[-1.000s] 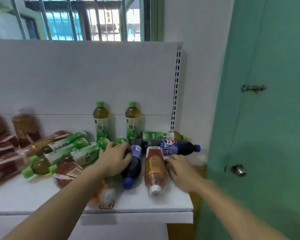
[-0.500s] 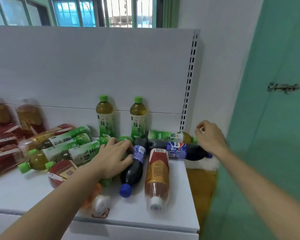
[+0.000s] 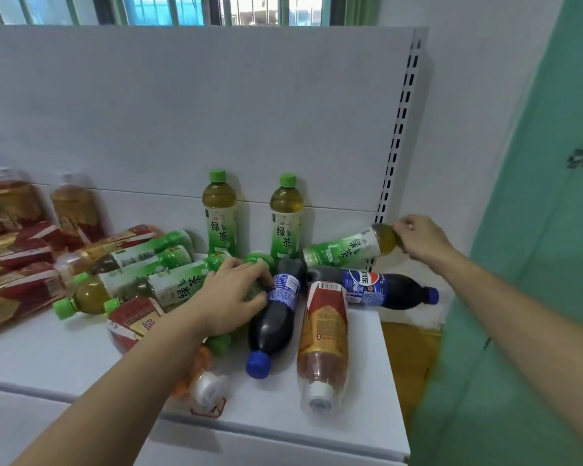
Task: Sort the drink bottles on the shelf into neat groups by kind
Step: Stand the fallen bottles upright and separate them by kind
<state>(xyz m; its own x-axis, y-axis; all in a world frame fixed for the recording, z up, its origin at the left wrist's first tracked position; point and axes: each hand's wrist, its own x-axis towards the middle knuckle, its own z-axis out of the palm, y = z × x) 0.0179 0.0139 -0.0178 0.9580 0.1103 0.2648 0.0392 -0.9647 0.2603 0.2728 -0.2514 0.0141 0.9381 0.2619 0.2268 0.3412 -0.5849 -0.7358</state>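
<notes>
head view: my right hand [image 3: 418, 242] is at the right of centre, fingers curled round the cap end of a green tea bottle [image 3: 345, 248], its cap end raised off the shelf and its base low, down by the colas. my left hand [image 3: 231, 295] sits in the middle of the frame, fingers curled down over another lying green tea bottle [image 3: 169, 285], fingertips touching the label of a cola bottle [image 3: 276, 317] that points its blue cap toward the lower edge. a second cola bottle [image 3: 381, 289] lies crosswise just right of it, cap toward the right. a red-label tea bottle [image 3: 322, 341] lies between them, white cap toward me, near the front edge of the white shelf [image 3: 317, 432]. two green tea bottles, one [image 3: 219, 213] left and one [image 3: 286, 218] right, stand upright against the back panel at centre. more green tea bottles [image 3: 128, 260] lie in a heap at centre left, with red-label tea bottles [image 3: 17, 264] piled at the left edge. a green door [image 3: 535, 230] fills the right side.
</notes>
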